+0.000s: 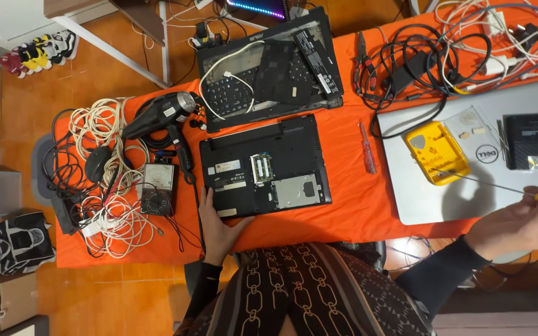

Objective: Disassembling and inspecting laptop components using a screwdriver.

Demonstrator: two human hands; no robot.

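Head view: left hand (216,227) lies flat & open on the near-left corner of the laptop (264,167), holding nothing; laptop sits bottom-up, mid tabletop (350,205), on orange cloth, w/ open bays. Right hand (521,224) at right edge, fingers pinched shut on a thin screwdriver (487,182), shaft pointing left over a silver laptop (431,199) toward a yellow bit case (436,152). Red screwdriver (367,148) lies between the two laptops. Hair dryer (160,115), meter (159,188) & cable pile (104,186) left of the laptop.
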